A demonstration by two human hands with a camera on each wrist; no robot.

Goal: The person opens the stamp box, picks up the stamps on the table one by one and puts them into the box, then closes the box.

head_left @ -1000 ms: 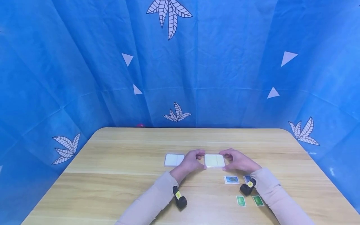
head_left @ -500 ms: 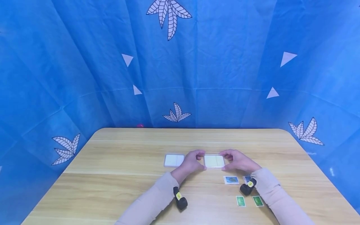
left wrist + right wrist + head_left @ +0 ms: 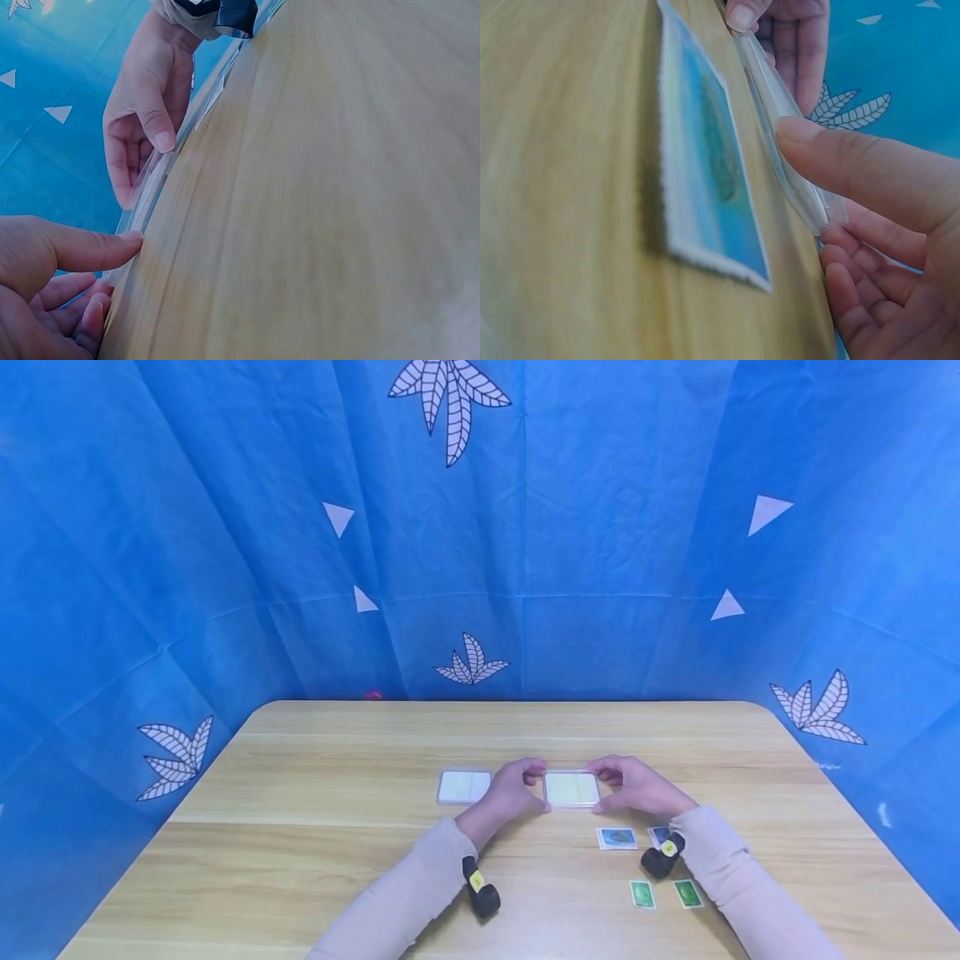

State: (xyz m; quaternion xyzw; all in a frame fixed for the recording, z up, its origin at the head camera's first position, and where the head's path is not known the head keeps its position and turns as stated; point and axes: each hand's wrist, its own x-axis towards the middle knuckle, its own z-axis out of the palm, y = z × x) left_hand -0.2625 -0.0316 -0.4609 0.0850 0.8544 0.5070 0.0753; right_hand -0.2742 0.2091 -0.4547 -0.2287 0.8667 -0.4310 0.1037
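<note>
A clear flat plastic case with a pale cream inside lies between my two hands near the middle of the table. At its left end, my left hand holds the corners between thumb and fingers. The right end is gripped the same way by my right hand. In the right wrist view, the right thumb presses on the near edge of the case, fingers beyond it. A blue stamp with a white perforated border lies just nearer than the case.
A second clear case with a white inside lies left of the left hand. Another blue stamp is partly hidden by the right wrist camera. Two green stamps lie nearer the front. A blue curtain hangs behind the table.
Hardly anything differs. Both hands stay at the ends of the plastic case, with only a very slight shift of the right wrist; the stamps and second case lie as before.
</note>
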